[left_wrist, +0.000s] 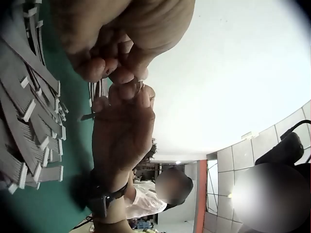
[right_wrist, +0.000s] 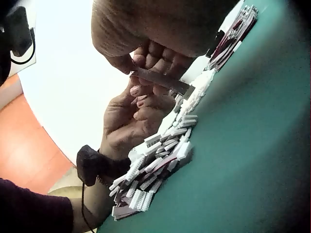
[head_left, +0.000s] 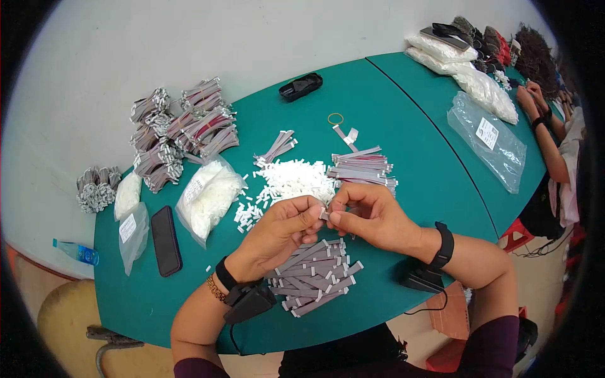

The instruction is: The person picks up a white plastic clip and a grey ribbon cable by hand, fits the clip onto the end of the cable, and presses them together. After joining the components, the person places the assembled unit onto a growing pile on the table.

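Both hands meet over the table's near middle, fingertips close together. My right hand (head_left: 378, 220) pinches a short grey ribbon cable (right_wrist: 163, 80), whose free end with a connector sticks out past the fingers. My left hand (head_left: 277, 230) pinches a small white connector (head_left: 324, 214) at the cable's other end, between thumb and forefinger. That end is mostly hidden by fingertips in the left wrist view. Just below the hands lies a heap of grey ribbon cables (head_left: 315, 283) with white ends. Behind them spreads a pile of loose white connectors (head_left: 296, 181).
More cables (head_left: 362, 167) lie behind the right hand. Bundled cables (head_left: 189, 126) are stacked at the back left. A bag of white pieces (head_left: 208, 195) and a phone (head_left: 166, 241) lie left. Clear plastic (head_left: 488, 142) lies right, near another person's arm (head_left: 551, 148).
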A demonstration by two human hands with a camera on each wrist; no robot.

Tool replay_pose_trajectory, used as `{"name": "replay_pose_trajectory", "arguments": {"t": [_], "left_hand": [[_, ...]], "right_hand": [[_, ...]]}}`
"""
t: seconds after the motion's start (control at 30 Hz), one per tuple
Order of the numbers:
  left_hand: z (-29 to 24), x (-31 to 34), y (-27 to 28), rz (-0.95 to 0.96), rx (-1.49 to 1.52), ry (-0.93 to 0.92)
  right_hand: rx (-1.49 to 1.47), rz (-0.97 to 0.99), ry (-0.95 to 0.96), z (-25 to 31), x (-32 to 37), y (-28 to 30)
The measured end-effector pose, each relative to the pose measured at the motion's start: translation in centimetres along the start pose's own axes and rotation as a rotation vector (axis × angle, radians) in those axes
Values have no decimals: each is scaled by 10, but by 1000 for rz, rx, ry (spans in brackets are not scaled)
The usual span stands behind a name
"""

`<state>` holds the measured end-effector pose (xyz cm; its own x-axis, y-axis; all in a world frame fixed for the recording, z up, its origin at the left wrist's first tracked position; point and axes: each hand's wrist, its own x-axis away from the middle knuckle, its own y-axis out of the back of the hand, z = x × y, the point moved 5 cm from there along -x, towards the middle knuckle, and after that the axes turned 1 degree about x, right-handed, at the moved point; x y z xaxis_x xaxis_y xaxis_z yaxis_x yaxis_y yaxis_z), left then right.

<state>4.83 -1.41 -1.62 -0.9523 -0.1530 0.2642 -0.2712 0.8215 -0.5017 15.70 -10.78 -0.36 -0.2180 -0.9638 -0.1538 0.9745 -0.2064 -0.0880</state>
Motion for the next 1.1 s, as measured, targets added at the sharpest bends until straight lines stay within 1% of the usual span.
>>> {"name": "replay_pose_trajectory", "arguments": {"t": [0.47,0.57,0.67,1.1], "left_hand": [[-1,1,-1,50,34,7],[-1,1,-1,18,4,16],[0,1,0,46,31,18],[-1,2,-1,50,22,13]], "right_hand": [[3,12,-58,0,1,0],[3,14,-15,-1,0,0],[4,16,-26,-1,0,0],[-13,41,-61,1,1,-1]]}}
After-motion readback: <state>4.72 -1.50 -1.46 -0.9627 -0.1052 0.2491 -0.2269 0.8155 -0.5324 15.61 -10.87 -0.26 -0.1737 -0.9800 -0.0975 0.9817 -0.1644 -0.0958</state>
